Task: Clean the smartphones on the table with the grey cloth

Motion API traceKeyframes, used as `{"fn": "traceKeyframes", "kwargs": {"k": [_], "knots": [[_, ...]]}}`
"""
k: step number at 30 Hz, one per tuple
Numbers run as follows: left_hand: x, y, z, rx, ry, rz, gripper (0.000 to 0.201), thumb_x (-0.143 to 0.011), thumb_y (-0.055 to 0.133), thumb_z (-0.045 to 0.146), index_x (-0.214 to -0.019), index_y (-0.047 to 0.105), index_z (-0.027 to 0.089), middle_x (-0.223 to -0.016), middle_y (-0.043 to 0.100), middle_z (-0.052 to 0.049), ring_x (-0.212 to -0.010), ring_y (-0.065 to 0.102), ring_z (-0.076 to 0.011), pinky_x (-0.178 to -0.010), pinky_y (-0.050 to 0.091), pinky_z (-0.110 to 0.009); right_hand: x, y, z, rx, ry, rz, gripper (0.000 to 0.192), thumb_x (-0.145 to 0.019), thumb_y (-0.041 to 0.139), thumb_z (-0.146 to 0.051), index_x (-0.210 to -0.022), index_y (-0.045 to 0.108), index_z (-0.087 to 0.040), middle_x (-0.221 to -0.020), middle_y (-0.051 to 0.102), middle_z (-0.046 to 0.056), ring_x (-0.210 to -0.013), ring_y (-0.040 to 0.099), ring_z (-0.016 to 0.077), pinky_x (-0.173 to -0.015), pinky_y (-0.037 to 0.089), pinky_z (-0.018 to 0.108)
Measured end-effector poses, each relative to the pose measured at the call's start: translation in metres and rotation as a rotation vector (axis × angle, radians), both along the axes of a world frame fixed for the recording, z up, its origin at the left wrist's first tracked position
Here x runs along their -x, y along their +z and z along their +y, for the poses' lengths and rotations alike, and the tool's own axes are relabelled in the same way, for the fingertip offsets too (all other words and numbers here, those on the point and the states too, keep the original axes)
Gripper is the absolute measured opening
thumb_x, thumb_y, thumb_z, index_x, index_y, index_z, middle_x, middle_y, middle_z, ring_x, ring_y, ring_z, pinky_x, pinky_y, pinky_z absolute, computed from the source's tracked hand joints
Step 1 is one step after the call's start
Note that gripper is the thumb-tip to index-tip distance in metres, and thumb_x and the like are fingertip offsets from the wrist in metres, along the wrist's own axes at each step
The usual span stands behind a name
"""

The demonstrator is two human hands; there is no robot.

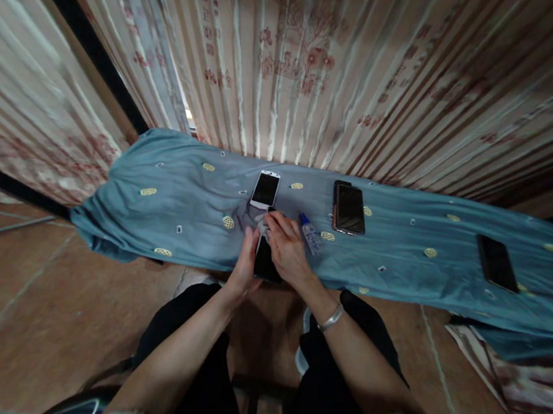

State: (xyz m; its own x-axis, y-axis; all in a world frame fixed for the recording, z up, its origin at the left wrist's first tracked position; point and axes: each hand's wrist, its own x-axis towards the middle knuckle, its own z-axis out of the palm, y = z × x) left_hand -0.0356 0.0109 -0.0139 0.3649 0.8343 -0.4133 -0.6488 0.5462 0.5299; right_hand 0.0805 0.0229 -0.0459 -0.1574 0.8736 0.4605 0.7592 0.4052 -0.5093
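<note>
Black glass shows between both hands: a dark phone [265, 263] stands on its long edge at the near rim of the blue cloth [165, 210]. The left hand [245, 267] grips the phone's left side, fingers closed around it. The right hand [287, 247] lies over the phone's top, fingers curled and pressing a small grey wipe [260, 223] against it. Just right of the right hand lies a small blue-capped bottle [310, 233]. Beyond the fingertips rests a white phone [264, 189]; further right, a bronze-edged phone [349, 208], and well apart, another black phone [497, 263].
</note>
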Motion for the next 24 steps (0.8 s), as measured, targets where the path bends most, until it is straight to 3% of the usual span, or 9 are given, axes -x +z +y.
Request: {"fn": "traceKeyframes", "kwargs": {"k": [8, 12, 24], "knots": [[-0.003, 0.014, -0.001, 0.021, 0.032, -0.048, 0.06, -0.111, 0.023, 0.045, -0.165, 0.039, 0.024, -0.164, 0.054, -0.006, -0.162, 0.033, -0.0241, -0.134, 0.023, -0.047, -0.008, -0.007, 0.015, -0.01, -0.108, -0.005, 0.047, -0.109, 0.037, -0.023, -0.149, 0.06, -0.015, -0.148, 0.064, 0.017, -0.133, 0.058, 0.0293, -0.118, 0.046, 0.051], [0.0, 0.014, 0.0, -0.008, 0.071, -0.053, 0.059, -0.112, 0.023, 0.044, -0.165, 0.039, 0.023, -0.164, 0.054, -0.005, -0.163, 0.029, -0.0218, -0.136, 0.014, -0.043, -0.007, -0.007, 0.015, 0.001, -0.145, -0.029, 0.047, -0.109, 0.036, -0.024, -0.147, 0.062, -0.012, -0.146, 0.065, 0.019, -0.131, 0.06, 0.0299, -0.12, 0.045, 0.052], [0.009, 0.007, 0.01, -0.056, 0.17, -0.013, 0.056, -0.112, 0.026, 0.045, -0.149, 0.061, 0.021, -0.144, 0.071, -0.007, -0.148, 0.054, -0.0198, -0.126, 0.037, -0.033, 0.005, -0.009, -0.002, 0.018, -0.024, -0.05, 0.048, -0.106, 0.038, -0.018, -0.146, 0.063, -0.012, -0.148, 0.064, 0.019, -0.131, 0.061, 0.0297, -0.116, 0.05, 0.052]]}}
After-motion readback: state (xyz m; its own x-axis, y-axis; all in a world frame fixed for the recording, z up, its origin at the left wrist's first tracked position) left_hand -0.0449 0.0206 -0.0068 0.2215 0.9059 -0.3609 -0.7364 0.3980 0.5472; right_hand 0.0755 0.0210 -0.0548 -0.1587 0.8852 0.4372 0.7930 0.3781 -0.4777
